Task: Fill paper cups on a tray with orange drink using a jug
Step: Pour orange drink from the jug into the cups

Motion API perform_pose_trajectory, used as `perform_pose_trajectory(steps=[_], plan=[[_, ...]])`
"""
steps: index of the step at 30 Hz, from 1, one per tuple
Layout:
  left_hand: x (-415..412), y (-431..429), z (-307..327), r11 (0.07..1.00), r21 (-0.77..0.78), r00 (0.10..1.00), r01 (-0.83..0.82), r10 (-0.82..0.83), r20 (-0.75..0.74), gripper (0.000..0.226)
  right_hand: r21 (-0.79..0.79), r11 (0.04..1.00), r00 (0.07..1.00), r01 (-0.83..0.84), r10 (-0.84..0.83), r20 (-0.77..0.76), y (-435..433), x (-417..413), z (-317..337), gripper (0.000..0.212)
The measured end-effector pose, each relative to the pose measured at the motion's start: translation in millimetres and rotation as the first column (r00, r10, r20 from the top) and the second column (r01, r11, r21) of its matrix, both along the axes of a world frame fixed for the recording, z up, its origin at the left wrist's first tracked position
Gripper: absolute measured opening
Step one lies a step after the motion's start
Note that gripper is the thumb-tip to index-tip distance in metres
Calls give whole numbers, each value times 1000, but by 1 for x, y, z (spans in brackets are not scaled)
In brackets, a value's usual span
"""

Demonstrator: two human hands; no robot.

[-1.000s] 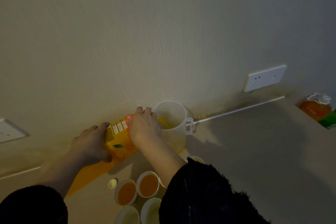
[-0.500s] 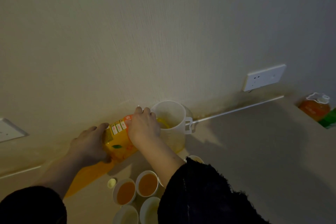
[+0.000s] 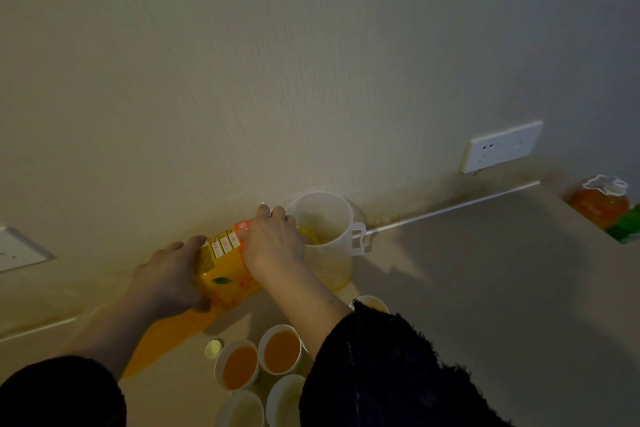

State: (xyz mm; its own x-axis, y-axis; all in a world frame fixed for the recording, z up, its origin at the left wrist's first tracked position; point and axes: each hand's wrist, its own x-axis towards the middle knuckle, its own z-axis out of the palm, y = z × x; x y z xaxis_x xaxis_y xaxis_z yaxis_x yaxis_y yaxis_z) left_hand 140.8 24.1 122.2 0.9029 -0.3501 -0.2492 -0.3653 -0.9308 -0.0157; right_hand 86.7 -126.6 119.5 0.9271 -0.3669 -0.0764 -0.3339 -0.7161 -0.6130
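Note:
A large orange drink bottle (image 3: 225, 270) with a yellow label lies tipped almost level, its neck over a clear plastic jug (image 3: 327, 236) by the wall. A thin orange stream runs into the jug. My left hand (image 3: 169, 274) grips the bottle's body. My right hand (image 3: 273, 243) grips it near the neck, hiding the mouth. Below stand several white paper cups: two filled with orange drink (image 3: 240, 362) (image 3: 281, 350), and others (image 3: 242, 409) partly hidden by my right sleeve. The tray under them cannot be made out.
A small yellow bottle cap (image 3: 213, 347) lies left of the cups. A second orange bottle (image 3: 599, 203) stands at the far right beside a green pack (image 3: 628, 229). Wall sockets (image 3: 502, 146) (image 3: 17, 250) sit just above the counter (image 3: 485, 288).
Almost nothing differs. Both hands keep the bottle tipped over the jug and the stream keeps running.

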Motion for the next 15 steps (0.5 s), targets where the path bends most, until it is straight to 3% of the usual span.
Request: perform_pose_trajectory(steps=[15], plan=[[0,-1,1,1000,3,1000,-10,10,-6,121,12,1000,1000,5,-5,7,-1,0,-1,52]])
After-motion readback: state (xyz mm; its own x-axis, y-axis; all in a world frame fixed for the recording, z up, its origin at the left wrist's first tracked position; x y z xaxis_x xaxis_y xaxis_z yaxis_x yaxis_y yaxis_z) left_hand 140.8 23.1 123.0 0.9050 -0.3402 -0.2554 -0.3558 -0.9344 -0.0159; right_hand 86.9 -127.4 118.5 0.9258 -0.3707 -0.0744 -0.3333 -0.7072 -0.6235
